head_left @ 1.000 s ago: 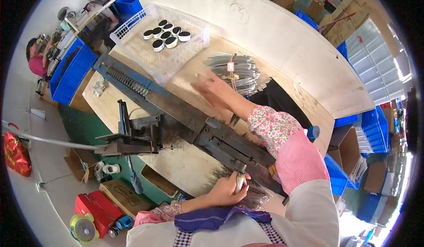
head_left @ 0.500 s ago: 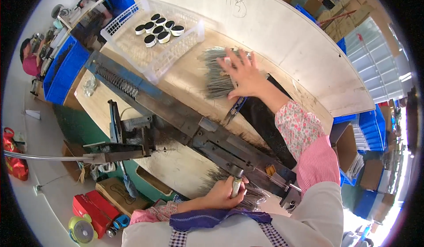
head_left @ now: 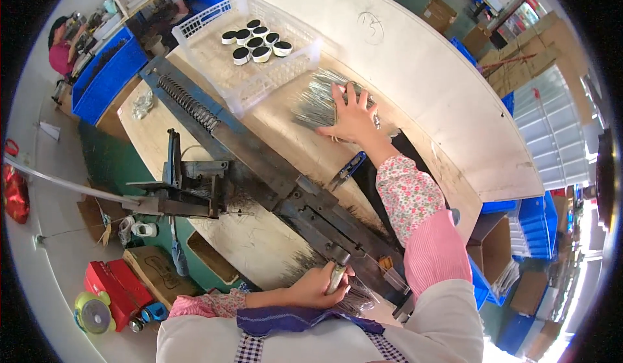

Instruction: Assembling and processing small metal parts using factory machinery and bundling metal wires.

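My left hand [head_left: 315, 290] is wrapped round the short metal handle [head_left: 337, 276] of a long dark steel bench device [head_left: 304, 197] that runs diagonally over the table. Beyond the device, my right hand [head_left: 355, 115] rests on a heap of thin grey metal wires [head_left: 314, 101]. Its fingers are spread over the heap's right end, and the fingertips touch the wires. A pair of blue-handled pliers [head_left: 350, 167] lies nearer me than that hand. More thin wires [head_left: 355, 301] lie close by my left hand, partly covered by it.
A white plastic basket [head_left: 241, 100] with several black-topped white round pieces stands at the far left. A coil spring [head_left: 188, 103] lies along the device. A pale board [head_left: 415, 45] edges the table's far side. On the floor are a red box [head_left: 117, 291] and a green fan [head_left: 95, 314].
My right hand has come down from above the wires onto them, and the wires under it have shifted. My left hand keeps its grip on the handle. The whole view has turned slightly.
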Available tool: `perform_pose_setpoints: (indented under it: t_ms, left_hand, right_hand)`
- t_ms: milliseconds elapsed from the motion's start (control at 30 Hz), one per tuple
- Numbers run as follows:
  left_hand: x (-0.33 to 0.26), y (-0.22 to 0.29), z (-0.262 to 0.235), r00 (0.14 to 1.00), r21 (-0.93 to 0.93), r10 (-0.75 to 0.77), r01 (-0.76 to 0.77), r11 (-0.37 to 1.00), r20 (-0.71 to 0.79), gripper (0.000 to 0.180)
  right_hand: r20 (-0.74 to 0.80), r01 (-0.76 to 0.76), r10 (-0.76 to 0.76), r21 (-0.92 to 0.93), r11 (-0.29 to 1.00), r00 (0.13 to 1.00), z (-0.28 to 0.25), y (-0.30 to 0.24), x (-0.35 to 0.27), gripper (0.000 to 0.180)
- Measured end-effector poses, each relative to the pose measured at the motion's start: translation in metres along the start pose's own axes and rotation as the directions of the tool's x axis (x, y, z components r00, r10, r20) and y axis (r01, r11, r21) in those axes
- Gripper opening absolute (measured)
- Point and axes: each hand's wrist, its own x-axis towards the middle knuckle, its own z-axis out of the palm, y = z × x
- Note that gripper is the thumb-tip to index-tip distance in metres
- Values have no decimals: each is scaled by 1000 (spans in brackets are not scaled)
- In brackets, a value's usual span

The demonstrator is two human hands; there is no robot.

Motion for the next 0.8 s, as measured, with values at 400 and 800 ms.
perform_pose_setpoints:
  t_ms: [400,800]
  left_hand:
    - [-10,11,18,983,44,80,-73,996,-165,35]
    - [-6,3,15,963,-47,89,-104,993,-255,36]
  right_hand:
    - [-39,60,-55,133,989,998,-25,74,-25,105]
    - [4,-121,155,646,754,988,-85,-39,-431,20]
